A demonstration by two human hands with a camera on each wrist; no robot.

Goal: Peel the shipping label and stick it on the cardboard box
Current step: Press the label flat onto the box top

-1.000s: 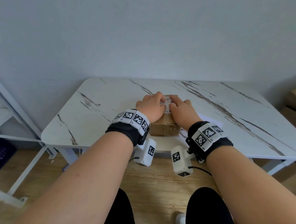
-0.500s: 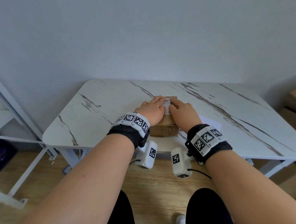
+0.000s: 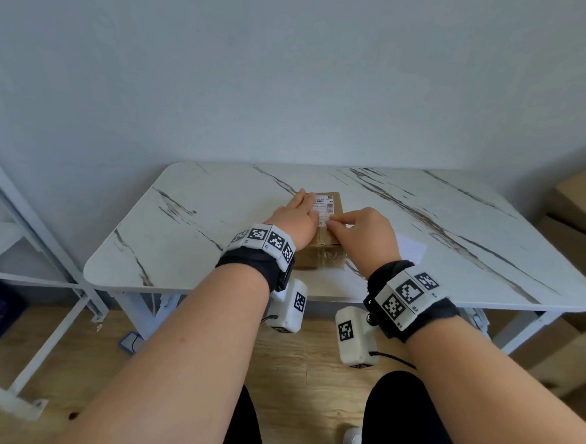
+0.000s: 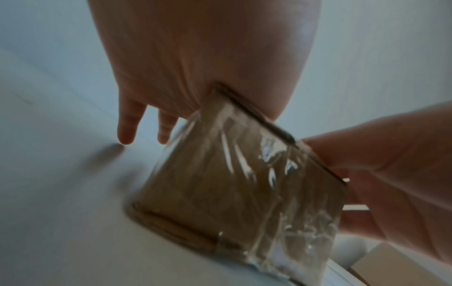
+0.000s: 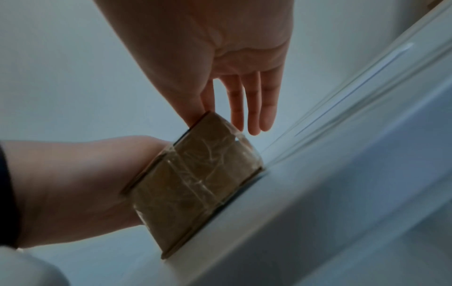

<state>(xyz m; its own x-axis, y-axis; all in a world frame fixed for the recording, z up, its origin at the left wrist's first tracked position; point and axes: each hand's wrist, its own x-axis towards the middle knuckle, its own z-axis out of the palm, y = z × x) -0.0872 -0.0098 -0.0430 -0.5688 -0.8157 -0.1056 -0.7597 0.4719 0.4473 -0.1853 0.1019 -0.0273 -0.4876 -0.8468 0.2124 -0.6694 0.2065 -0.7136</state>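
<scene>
While L hand (image 3: 293,220) & R hand (image 3: 364,234) press flat on box (image 3: 320,258) | paper (image 3: 410,249) beside R

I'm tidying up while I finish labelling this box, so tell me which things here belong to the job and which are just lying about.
Job:
- box
- label on top of the box
- left hand and right hand, pressing the label down

Lying about:
- white sheet on the table, right of the box
- cartons on the floor

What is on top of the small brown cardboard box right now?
On the small brown cardboard box lies the white printed shipping label, with the left hand and the right hand resting on it. The label's near part is covered by the hands.
</scene>
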